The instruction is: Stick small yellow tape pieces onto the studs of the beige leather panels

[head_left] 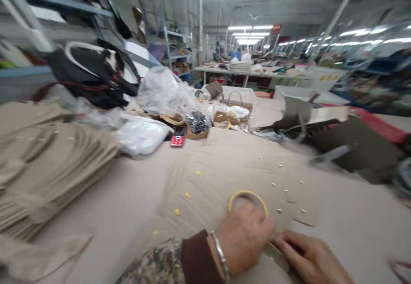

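Observation:
My left hand [245, 239], with a silver bracelet at the wrist, is closed and slightly blurred. A yellow-rimmed roll of tape [247, 193] sticks out from under its fingers. Close to its right, my right hand [311, 256] has thumb and fingers pinched on the edge of a grey-brown strip [278, 256]. Below both hands lie overlapping beige panels [224, 164]. Small metal fittings [285, 190] dot their right side, and yellow bits [187, 195] run down the left. My fingers partly hide the strip and the roll.
A thick stack of beige pieces [64, 159] fills the table's left. Toward the back are a red-keyed phone [178, 137], a white plastic bag [141, 136] and a small box of dark bits [198, 123]. Dark olive pieces [356, 147] lie at the right.

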The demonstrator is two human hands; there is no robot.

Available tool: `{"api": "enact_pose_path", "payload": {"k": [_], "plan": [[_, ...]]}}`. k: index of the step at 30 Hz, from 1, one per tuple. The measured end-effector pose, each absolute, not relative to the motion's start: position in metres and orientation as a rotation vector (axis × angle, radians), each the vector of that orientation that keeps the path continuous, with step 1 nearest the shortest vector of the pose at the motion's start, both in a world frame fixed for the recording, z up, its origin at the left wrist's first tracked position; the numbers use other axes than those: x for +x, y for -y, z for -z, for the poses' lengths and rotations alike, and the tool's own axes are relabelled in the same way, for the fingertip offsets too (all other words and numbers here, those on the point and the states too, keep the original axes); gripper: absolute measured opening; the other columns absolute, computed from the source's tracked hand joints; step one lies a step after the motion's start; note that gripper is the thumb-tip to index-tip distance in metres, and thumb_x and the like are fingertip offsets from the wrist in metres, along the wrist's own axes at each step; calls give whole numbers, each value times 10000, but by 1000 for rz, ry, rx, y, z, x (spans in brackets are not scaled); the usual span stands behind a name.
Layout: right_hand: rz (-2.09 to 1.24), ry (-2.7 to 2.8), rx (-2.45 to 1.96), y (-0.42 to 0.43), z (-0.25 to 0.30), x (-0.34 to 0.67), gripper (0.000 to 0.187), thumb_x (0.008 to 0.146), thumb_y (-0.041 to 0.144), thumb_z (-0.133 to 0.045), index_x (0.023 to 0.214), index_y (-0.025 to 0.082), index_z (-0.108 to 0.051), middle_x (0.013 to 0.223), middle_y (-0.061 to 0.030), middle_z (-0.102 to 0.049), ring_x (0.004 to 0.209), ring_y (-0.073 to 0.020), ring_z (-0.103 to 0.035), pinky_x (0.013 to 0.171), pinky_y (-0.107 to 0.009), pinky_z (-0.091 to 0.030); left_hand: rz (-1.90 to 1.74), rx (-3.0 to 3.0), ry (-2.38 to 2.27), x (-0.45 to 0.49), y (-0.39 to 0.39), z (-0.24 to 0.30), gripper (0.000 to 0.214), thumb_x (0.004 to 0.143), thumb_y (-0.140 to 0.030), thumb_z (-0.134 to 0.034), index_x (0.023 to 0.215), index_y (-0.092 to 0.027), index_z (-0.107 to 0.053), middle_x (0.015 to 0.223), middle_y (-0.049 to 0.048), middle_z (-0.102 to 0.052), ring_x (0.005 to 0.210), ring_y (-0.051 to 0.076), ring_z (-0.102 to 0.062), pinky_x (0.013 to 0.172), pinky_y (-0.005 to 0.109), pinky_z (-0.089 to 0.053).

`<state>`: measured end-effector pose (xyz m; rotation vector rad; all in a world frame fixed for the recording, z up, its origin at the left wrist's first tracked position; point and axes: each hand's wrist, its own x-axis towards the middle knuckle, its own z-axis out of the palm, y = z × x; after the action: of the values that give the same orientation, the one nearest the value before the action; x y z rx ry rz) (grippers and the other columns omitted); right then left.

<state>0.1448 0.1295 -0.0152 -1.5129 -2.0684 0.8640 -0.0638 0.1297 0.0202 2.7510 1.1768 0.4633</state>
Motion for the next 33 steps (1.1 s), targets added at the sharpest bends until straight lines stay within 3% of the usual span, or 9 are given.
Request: {"api": "enact_pose_path", "payload": {"k": [4,7,9,12,17,21,27,31,33], "plan": [[-944,2074,-1577,-124,-5,132,473,931,370,-470,517,171,-583,489,14,-554,450,-122,-470,438,-221,-307,-648,2583,-1134,-73,-134,-21,116,918,-114,-442,919,-183,-535,816,25,-601,750,180,-551,662,284,-469],[-787,1848,-1493,-125,-8,130,272,909,320,-531,739,171,-683,680,-16,-666,624,-159,-587,572,-222,-434,-864,2510,-984,-74,-139,-13,204,958,-129,-380,1098,-182,-519,881,36,-653,803,167,-616,719,272,-516],[-734,1763,-1359,-124,-10,130,161,890,268,-567,900,180,-701,794,-36,-701,690,-165,-618,629,-230,-473,-938,2504,-920,-73,-139,-9,318,974,-150,-363,1287,-176,-415,1021,63,-677,901,165,-646,789,278,-537],[-658,1819,-1168,-121,-12,125,154,882,178,-563,985,190,-678,854,-50,-694,732,-163,-623,658,-243,-493,-934,2542,-963,-71,-138,-4,413,991,-190,-339,1396,-152,-270,1079,99,-682,918,184,-670,774,302,-566],[-492,1995,-1007,-121,-12,115,203,880,78,-517,1003,186,-638,876,-68,-680,805,-175,-621,734,-282,-501,-896,2570,-976,-68,-135,-3,331,1006,-220,-306,1330,-153,-300,1000,89,-701,839,194,-689,681,300,-578],[-350,2041,-991,-121,-8,113,183,865,62,-483,867,182,-621,750,-53,-665,701,-168,-613,654,-268,-489,-872,2546,-958,-66,-134,-6,296,990,-185,-369,1285,-169,-343,1024,73,-684,880,179,-672,736,285,-561],[-208,1977,-1064,-119,-3,112,165,809,60,-499,740,178,-593,628,-21,-622,562,-134,-577,551,-228,-447,-624,2557,-1013,-66,-132,-14,102,901,-90,-496,899,-192,-500,796,12,-610,704,180,-593,618,281,-497],[-250,1908,-1149,-117,-6,109,155,771,80,-516,703,169,-623,601,-14,-615,522,-125,-561,526,-223,-436,-660,2648,-1083,-64,-133,-15,142,876,-58,-496,834,-194,-494,731,1,-565,613,172,-540,524,269,-415],[-443,1804,-1268,-117,-8,107,131,766,123,-545,680,167,-634,579,-6,-612,502,-123,-558,500,-218,-432,-729,2675,-1089,-62,-133,-15,166,887,-54,-456,805,-195,-487,698,-4,-540,576,165,-513,498,268,-380]]}}
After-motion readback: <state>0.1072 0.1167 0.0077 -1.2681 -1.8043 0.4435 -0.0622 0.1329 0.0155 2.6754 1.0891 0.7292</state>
